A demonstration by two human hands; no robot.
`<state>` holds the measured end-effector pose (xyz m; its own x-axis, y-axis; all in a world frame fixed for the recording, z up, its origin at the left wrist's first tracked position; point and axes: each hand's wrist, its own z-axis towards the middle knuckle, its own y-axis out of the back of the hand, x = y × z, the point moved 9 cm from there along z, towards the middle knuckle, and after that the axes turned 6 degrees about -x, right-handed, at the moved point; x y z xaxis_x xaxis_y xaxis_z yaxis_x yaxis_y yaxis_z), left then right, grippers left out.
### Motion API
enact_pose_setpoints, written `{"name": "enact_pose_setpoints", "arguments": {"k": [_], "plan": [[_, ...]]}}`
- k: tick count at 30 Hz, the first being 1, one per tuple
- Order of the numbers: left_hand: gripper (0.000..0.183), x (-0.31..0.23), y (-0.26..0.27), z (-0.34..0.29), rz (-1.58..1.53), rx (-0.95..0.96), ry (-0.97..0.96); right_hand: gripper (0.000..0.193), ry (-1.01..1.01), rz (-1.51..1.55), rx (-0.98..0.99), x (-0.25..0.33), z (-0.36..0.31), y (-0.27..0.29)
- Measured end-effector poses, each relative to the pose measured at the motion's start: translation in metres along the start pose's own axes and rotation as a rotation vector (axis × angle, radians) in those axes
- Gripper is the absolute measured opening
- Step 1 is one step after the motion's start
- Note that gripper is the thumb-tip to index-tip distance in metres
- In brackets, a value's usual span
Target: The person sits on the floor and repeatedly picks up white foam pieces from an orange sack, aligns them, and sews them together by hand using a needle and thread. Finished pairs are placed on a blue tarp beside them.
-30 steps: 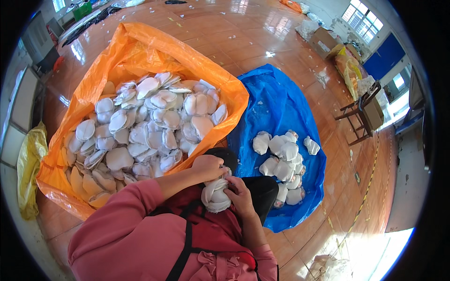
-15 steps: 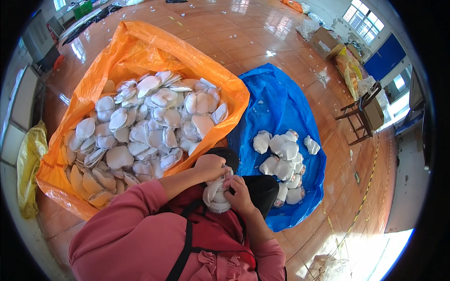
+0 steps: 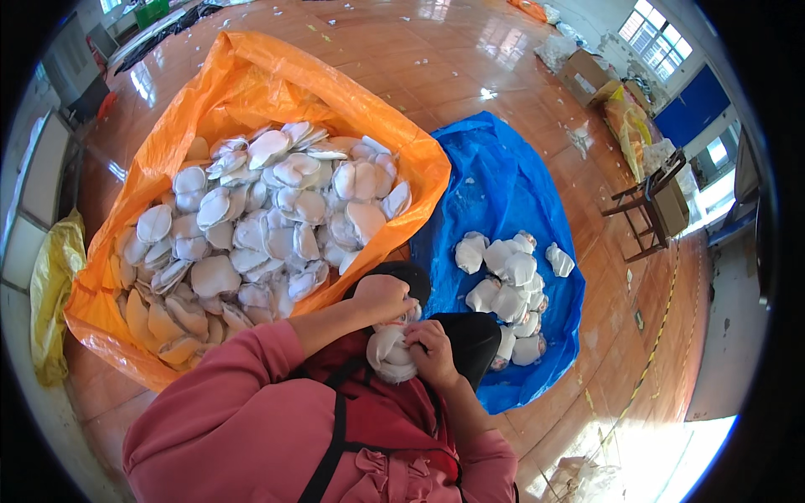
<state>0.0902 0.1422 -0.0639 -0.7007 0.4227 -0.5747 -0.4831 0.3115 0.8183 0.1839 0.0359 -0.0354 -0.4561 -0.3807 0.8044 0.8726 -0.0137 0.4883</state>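
Zero added near lower edge of blue plastic sack (image 3: 495,172): left hand (image 3: 381,299), right hand (image 3: 433,351) still gripping rounded white fabric bundle (image 3: 390,355), so mid-work.

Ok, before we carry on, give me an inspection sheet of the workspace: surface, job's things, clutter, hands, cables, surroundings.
Surface: shiny reddish tile floor, scraps scattered on it.
Job's things: orange bag holding many pale pads; blue bag with a small heap of white bundles, one lying apart to the right; another white bundle held over the lap.
Clutter: plastic scrap, cardboard box, yellow sack at the left.
Hands: left hand closed at the held bundle's far end; right hand has its fingers curled on the bundle's right side.
Cables: nothing seen.
Surroundings: wooden chair and window on the right.
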Motion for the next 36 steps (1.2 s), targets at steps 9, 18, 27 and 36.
{"name": "enact_pose_setpoints", "arguments": {"k": [9, 18, 27, 36], "plan": [[0.044, -0.006, 0.003, 0.003, 0.090, 0.107, 0.029, 0.028, -0.019, -0.192, 0.108, 0.028, 0.021, -0.006], [0.043, -0.002, -0.002, 0.006, 0.120, 0.101, 0.018, 0.021, 0.092, -0.205, 0.084, 0.046, 0.024, -0.020], [0.041, -0.005, 0.008, 0.000, 0.034, 0.007, -0.001, 0.012, 0.132, -0.234, -0.086, 0.033, 0.006, -0.024], [0.038, 0.001, 0.008, -0.005, -0.019, -0.127, 0.005, 0.012, 0.201, -0.264, -0.105, 0.033, -0.012, -0.015]]}}
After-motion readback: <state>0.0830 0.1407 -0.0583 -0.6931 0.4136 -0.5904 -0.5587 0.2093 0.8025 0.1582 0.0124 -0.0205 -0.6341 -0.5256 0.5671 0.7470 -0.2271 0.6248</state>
